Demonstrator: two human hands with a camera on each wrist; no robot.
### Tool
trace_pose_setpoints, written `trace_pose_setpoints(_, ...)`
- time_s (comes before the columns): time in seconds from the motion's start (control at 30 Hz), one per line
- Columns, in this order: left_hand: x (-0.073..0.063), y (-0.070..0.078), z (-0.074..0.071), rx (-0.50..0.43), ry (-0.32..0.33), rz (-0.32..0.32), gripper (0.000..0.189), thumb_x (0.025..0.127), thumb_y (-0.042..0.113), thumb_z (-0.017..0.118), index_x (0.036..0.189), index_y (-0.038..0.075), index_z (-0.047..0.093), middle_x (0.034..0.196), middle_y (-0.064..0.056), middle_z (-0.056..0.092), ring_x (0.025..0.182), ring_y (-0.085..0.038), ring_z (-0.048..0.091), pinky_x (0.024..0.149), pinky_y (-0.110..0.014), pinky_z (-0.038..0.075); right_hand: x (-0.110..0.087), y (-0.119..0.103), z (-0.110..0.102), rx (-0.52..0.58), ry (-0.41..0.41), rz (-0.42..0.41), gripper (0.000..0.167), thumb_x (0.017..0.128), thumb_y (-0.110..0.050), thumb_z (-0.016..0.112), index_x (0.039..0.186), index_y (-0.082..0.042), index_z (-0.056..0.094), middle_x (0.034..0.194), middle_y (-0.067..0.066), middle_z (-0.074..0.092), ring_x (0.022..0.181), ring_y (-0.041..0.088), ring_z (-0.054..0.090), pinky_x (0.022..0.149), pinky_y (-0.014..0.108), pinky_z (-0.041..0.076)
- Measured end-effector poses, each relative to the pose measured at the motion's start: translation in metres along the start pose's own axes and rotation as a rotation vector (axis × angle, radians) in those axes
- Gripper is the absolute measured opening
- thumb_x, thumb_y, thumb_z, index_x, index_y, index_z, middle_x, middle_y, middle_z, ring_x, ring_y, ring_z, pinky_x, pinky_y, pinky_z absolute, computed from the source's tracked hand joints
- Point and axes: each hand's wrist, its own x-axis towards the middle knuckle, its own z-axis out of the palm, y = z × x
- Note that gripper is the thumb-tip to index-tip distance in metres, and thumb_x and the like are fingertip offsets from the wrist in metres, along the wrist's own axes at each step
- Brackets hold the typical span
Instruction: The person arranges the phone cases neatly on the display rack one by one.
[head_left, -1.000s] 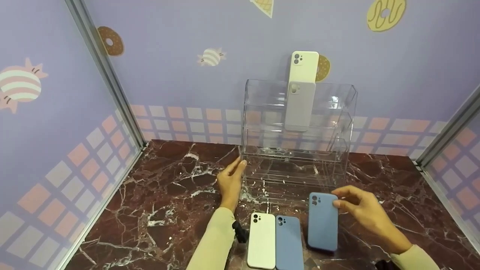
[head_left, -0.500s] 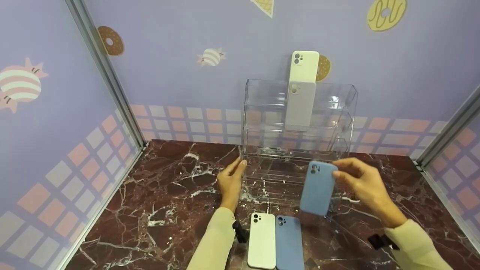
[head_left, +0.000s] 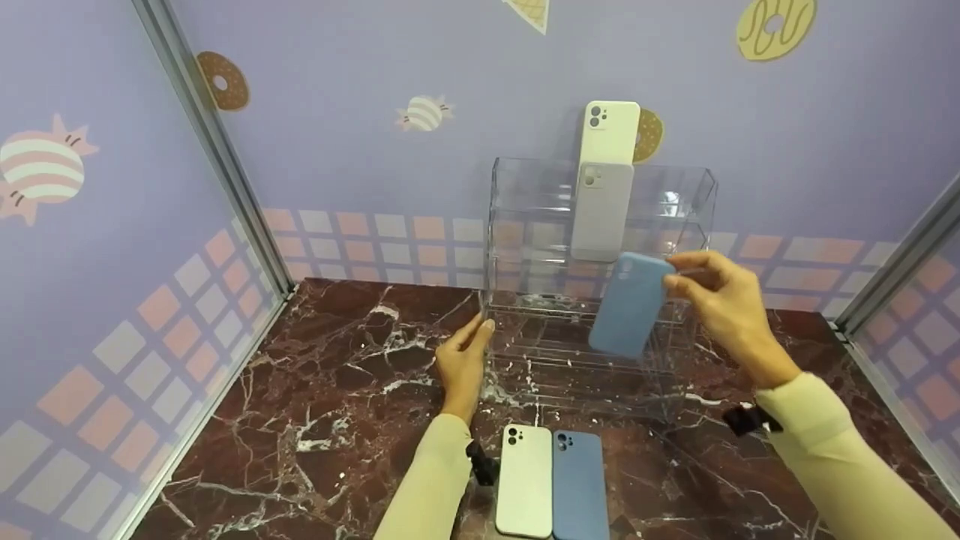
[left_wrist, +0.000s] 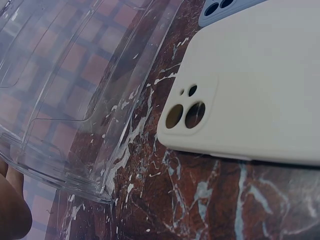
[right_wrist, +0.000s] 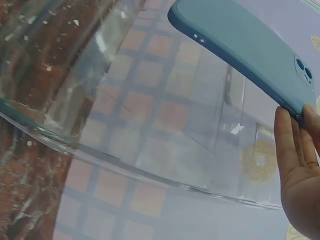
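My right hand (head_left: 724,307) pinches a light blue phone case (head_left: 630,307) by its upper right corner, between thumb and fingers. Tilted, the case hangs in front of the lower tiers of a clear tiered display rack (head_left: 525,199); in the right wrist view its camera cutouts lie close to the fingertips. At the rack's left side edge, my left hand (head_left: 461,367) holds on with thumb and fingers. Only part of that hand shows in the left wrist view. A white phone case (head_left: 611,135) stands in the top tier, with a pale grey-lavender phone case (head_left: 602,214) upright below it.
On the dark red marbled table (head_left: 337,390), another white phone case (head_left: 523,480) and a darker blue phone case (head_left: 580,484) lie side by side in front of the rack. A patterned purple wall (head_left: 360,165) rises behind it, with side panels left and right.
My right hand has lifted the light blue phone case off the table and carried it up and forward to the rack, tilting it. My left hand stays at the rack's edge.
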Motion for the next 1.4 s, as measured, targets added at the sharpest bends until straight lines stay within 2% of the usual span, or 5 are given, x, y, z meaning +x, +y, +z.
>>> trace_pose_setpoints(0.33, 0.0, 0.001, 0.0, -0.035, -0.007, 0.019, 0.029, 0.094, 0.017, 0.084, 0.12, 0.007, 0.081, 0.108, -0.009, 0.08, 0.092, -0.015, 0.072, 0.081, -0.026, 0.055, 0.037, -0.011, 0.012, 0.084, 0.054, -0.078, 0.027, 0.096, 0.008, 0.074, 0.123, 0.009, 0.07, 0.108, 0.02, 0.075, 0.088, 0.017, 0.075, 0.081, 0.026, 0.06)
trace_pose_setpoints(0.47, 0.0, 0.0, 0.0, -0.015, 0.007, 0.019, 0.028, 0.093, 0.018, 0.084, 0.119, 0.009, 0.082, 0.105, -0.008, 0.081, 0.087, -0.013, 0.071, 0.077, -0.024, 0.054, 0.049, -0.016, 0.015, 0.095, 0.077, -0.093, 0.027, 0.095, 0.009, 0.074, 0.122, 0.01, 0.07, 0.107, 0.016, 0.076, 0.087, 0.016, 0.074, 0.081, 0.026, 0.06)
trace_pose_setpoints(0.67, 0.0, 0.0, 0.001, -0.022, 0.01, 0.038, 0.029, 0.093, 0.019, 0.085, 0.119, 0.007, 0.081, 0.108, -0.009, 0.08, 0.09, -0.015, 0.071, 0.08, -0.025, 0.054, 0.066, -0.022, 0.02, 0.115, 0.105, -0.106, 0.026, 0.096, 0.008, 0.074, 0.121, 0.012, 0.069, 0.106, 0.007, 0.075, 0.089, 0.014, 0.074, 0.082, 0.027, 0.06)
trace_pose_setpoints(0.87, -0.001, 0.001, 0.001, -0.006, 0.007, 0.034, 0.03, 0.093, 0.018, 0.084, 0.12, 0.006, 0.081, 0.116, -0.01, 0.078, 0.106, -0.022, 0.073, 0.096, -0.034, 0.055, 0.073, -0.021, 0.027, 0.083, 0.104, -0.125, 0.025, 0.096, 0.008, 0.074, 0.12, 0.009, 0.072, 0.108, 0.015, 0.074, 0.092, 0.018, 0.074, 0.082, 0.026, 0.06)
trace_pose_setpoints(1.4, -0.002, 0.001, 0.0, -0.012, -0.008, 0.018, 0.029, 0.095, 0.021, 0.083, 0.121, 0.008, 0.081, 0.109, -0.007, 0.08, 0.098, -0.018, 0.074, 0.085, -0.027, 0.056, 0.079, 0.002, 0.042, 0.036, 0.053, -0.043, 0.028, 0.098, 0.006, 0.072, 0.125, 0.008, 0.071, 0.115, 0.023, 0.072, 0.097, 0.022, 0.073, 0.083, 0.025, 0.06)
